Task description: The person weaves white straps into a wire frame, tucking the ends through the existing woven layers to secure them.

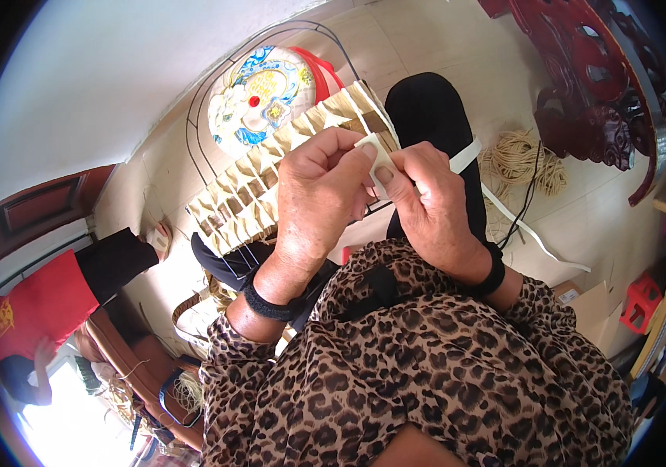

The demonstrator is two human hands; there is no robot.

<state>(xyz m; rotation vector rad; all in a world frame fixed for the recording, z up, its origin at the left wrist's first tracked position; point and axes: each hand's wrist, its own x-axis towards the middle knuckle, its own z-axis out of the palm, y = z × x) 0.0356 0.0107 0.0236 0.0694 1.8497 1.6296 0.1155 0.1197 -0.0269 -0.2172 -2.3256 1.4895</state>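
1. Person [41,311] in a red top and dark trousers at the far left edge, seated low beside a wooden chair frame [126,354], well apart from the hands.
2. Loose straw [189,389] lies by that chair, near the lower left.
3. A round printed tray [259,97] with flowers stands against the wall, a thin wire hoop [193,117] arching around it and a red tub [321,74] just behind it.
4. The woven mat [270,183], made of pale folded strips in a zigzag pattern, stretches from the lower left up to the hands, lying across the lap.
5. The left hand [317,191] is clenched, its fingers curled over the upper edge of the mat and its thumb pressed on the white strip [383,159]; a black band sits on the wrist.
6. The white strip is pinched between both hands at the mat's upper end, then runs out to the right and trails down across the tiled floor [605,210].
7. The right hand [430,198] is closed on the same strip, thumb and forefinger nipping it just beside the left thumb; it too wears a black wristband.
8. A bundle of pale cord [516,159] lies on the floor right of the black trouser knee [426,105].
9. A dark carved wooden chair [590,86] stands at the upper right, and a small red stool [640,300] near the right edge.
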